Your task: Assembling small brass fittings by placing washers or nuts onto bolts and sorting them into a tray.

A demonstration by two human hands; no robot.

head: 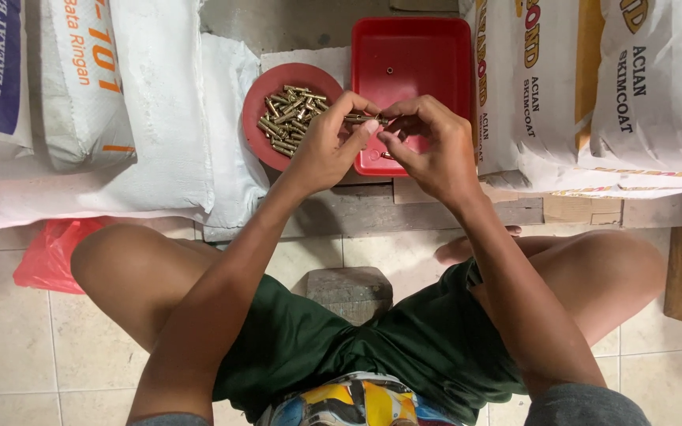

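While the left hand (327, 146) pinches one end of a small brass-coloured bolt (363, 120) between thumb and fingertips, the right hand (428, 146) meets it from the other side, its fingers closed on the same little piece, so both hands are clamped on it and touching each other at the tips. The bolt sits level, held up over the near edge of the red rectangular tray (412, 59) (you can just make out its metal shaft between the two thumbs). That tray is nearly bare, with one tiny part (389, 70) lying on its floor and a bit more metal showing near the front edge under the right fingers. Just left of the tray, touching or almost touching it, sits a round red dish (258, 126) heaped with brass-coloured bolts (292, 109). Both containers rest on a low wooden plank (372, 211). Large white sacks (112, 102) flank the scene on both sides, a red plastic bag (49, 252) lies on the tiled floor (9, 331) at the left, and the person sits cross-legged in dark green shorts (404, 339).
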